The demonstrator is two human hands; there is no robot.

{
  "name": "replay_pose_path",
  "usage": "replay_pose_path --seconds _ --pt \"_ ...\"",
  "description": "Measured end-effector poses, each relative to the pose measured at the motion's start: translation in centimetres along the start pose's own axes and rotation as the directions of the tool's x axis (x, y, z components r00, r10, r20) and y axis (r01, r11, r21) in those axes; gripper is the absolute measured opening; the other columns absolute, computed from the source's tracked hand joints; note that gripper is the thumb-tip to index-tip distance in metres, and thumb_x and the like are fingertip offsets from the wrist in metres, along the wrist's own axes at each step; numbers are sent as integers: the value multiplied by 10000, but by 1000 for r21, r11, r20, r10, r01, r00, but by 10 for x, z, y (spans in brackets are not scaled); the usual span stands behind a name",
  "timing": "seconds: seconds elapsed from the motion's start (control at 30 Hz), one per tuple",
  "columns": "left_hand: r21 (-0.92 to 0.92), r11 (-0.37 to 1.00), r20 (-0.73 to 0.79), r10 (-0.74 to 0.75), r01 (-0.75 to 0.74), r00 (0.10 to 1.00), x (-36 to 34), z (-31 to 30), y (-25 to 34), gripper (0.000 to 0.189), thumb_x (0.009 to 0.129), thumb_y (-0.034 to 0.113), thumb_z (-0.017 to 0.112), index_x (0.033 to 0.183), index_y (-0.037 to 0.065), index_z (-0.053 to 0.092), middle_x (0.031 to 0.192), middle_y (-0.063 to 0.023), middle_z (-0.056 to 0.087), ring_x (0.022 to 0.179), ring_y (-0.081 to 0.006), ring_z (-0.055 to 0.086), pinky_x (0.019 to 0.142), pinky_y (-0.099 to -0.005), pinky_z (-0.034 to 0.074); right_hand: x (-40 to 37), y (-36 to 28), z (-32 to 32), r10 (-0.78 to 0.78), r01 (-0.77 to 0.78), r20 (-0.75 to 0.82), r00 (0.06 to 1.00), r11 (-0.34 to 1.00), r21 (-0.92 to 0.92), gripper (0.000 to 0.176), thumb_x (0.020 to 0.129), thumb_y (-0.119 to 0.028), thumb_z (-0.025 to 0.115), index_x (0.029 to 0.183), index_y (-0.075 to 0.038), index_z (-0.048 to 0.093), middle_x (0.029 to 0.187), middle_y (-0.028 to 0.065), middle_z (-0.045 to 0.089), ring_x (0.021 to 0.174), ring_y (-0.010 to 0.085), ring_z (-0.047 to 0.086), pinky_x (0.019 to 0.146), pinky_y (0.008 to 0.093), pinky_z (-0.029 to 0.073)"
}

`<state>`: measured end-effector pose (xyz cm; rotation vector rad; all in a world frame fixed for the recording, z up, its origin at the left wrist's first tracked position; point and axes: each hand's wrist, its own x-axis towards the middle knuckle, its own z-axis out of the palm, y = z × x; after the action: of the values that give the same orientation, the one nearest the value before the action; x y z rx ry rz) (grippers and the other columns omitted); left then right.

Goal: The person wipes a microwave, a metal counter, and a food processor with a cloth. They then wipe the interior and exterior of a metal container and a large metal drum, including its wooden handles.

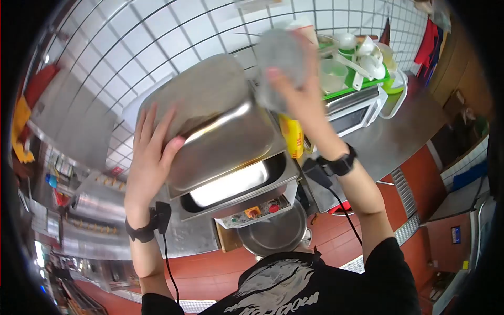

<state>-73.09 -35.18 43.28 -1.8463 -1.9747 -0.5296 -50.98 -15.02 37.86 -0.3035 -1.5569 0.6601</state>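
My left hand [153, 157] lies with its fingers spread on the left side of a large upturned steel pan [220, 142]. That pan rests over a steel basin [231, 184] set in a unit with a control panel [255, 211]. My right hand [302, 89] is raised at the upper middle, its fingers round a grey, rounded object [278, 58] blurred by motion. Below that hand stands a yellow bottle or packet [292, 135].
Right of the pan, a green tray [357, 86] of bowls and ladles sits on a white appliance [349, 122]. A round pot [275, 231] stands below the control panel. Steel counter [388, 147] extends right; tiled wall [194, 31] behind.
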Motion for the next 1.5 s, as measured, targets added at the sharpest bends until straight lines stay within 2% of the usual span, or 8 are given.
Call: replay_pose_path --seconds 0.17,0.67,0.9,0.97,1.1,1.2,1.4,1.5 --pt "46 998 170 -41 33 985 10 2 4 789 873 705 503 1464 183 476 1513 -217 403 1380 -418 394 1112 -481 334 -44 52 22 76 -104 148 986 976 191 645 907 -185 669 1436 -23 339 1408 209 426 1323 343 422 1118 399 322" --pt "-26 993 269 -103 114 958 18 -3 2 893 831 765 515 1470 144 469 1544 -177 379 1409 -388 374 1147 -451 297 59 126 104 532 -560 177 828 776 291 664 886 -443 620 1334 6 425 1222 356 518 1180 512 500 1006 499 419" --pt "-90 994 174 -45 61 984 11 6 -9 674 851 525 671 1420 188 539 1479 -187 460 1345 -383 458 1094 -436 366 15 83 65 378 -410 168 911 879 246 615 872 -316 683 1363 -41 433 1231 324 484 1119 465 529 988 466 429" --pt "-79 996 150 -26 38 988 10 8 -12 647 863 529 657 1414 209 547 1470 -179 473 1336 -372 472 1078 -434 388 -11 49 43 210 -213 90 974 977 28 437 949 -261 626 1338 -116 490 1291 233 519 1188 298 523 1028 366 414" --pt "-90 995 131 -42 54 991 6 10 -13 634 869 523 652 1414 217 548 1467 -174 481 1333 -352 481 1079 -429 389 -54 38 6 46 -61 129 991 991 119 547 854 -147 695 1350 -72 475 1228 241 511 1107 402 543 996 416 428" --pt "-111 992 117 -45 58 992 5 11 -16 636 860 522 663 1408 217 555 1461 -172 488 1335 -349 480 1083 -424 388 -76 29 -41 39 -85 378 925 991 107 535 833 -24 679 1336 -76 502 1242 170 531 1133 334 549 1026 371 414" --pt "129 978 -16 169 -166 985 -10 14 -35 601 978 510 512 1390 76 557 1442 -148 524 1374 -302 454 1149 -402 315 -161 60 -90 493 -494 209 845 868 -50 557 841 -23 677 1361 -32 476 1343 130 524 1231 230 513 1074 353 382" --pt "-305 943 -377 -251 136 891 -43 20 -34 425 1076 242 367 1311 -32 592 1334 -126 614 1259 -212 548 1063 -363 416 -213 87 -84 643 -640 154 750 765 -71 561 846 -25 663 1369 -22 460 1350 134 519 1240 246 506 1078 355 377"
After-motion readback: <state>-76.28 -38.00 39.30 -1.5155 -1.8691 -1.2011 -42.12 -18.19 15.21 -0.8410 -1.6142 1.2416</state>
